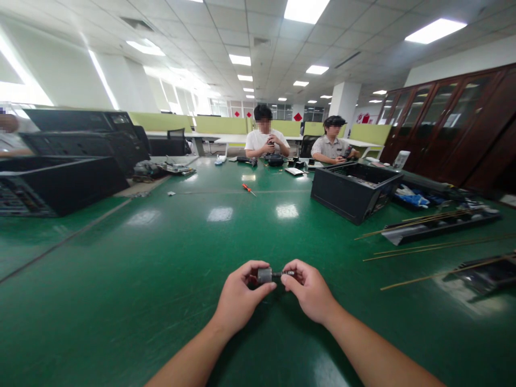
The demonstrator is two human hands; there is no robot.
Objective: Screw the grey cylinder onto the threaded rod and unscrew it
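Observation:
Between both hands, low over the green tabletop, is a small grey metal cylinder with a shaft (265,276), held with its axis roughly level. It resembles a motor rotor, but the exact kind is unclear. My left hand (240,293) grips the thick cylinder from the left, thumb below and fingers above. My right hand (311,293) pinches the bright, narrower end of the shaft on the right. A dark length of shaft shows between the two grips, and the fingers hide both ends of the part.
An orange-handled screwdriver (249,189) lies farther up the green table (169,290). Open black computer cases stand at right (355,191) and left (68,183). Thin brass-coloured rods (419,277) reach in from the right. Two people (266,137) sit across, handling dark parts; another sits far left.

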